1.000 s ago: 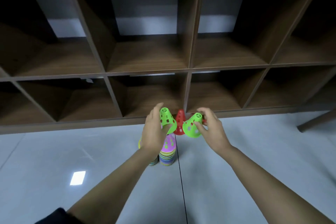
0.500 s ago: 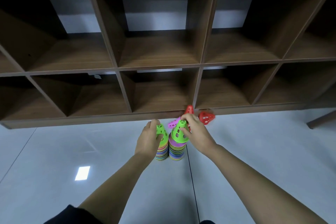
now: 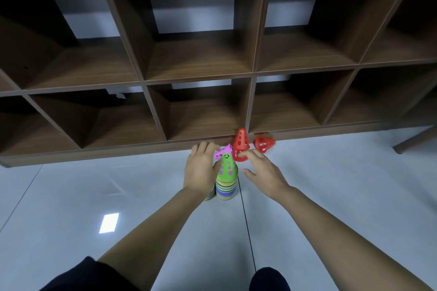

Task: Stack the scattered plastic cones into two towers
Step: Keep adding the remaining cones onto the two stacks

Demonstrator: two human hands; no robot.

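green-topped cone tower (image 3: 226, 172) just between left grip (image 3: 201, 170) and right grip (image 3: 264, 170)

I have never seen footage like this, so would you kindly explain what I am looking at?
There is no machine here. A person wears a camera on the head, looking forward and down, so both bare arms are their own. On the pale floor, before a wooden shelf unit, stands a striped tower topped by a green cone. A second tower is mostly hidden behind the left hand. Beyond lie a pink cone, an upright red cone and a tipped red cone. The right hand is open and holds nothing.
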